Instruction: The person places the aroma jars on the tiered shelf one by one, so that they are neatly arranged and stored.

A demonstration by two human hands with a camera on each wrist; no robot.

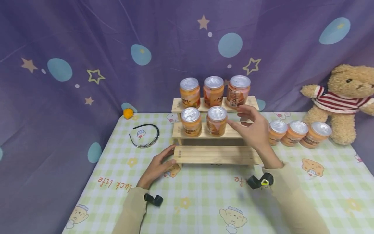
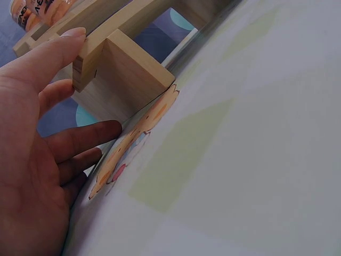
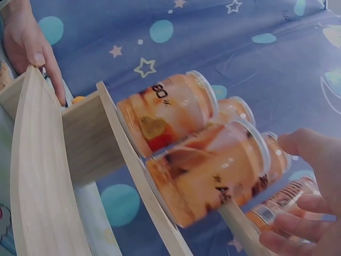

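Note:
A three-step wooden rack stands on the table. My left hand holds the left end of its lowest step, thumb at the front corner and index finger at the back; the other fingers stretch out beside the rack's leg. My right hand is over the right part of the middle step, thumb and fingers apart with nothing between them. Its thumb tip comes close to an orange-labelled can with a silver lid. Left of that sits a matching can. Three more cans line the top step.
Three similar cans stand in a row on the table right of the rack. Behind them sits a teddy bear in a striped top. A black headband and an orange pompom lie on the left. A purple curtain hangs behind.

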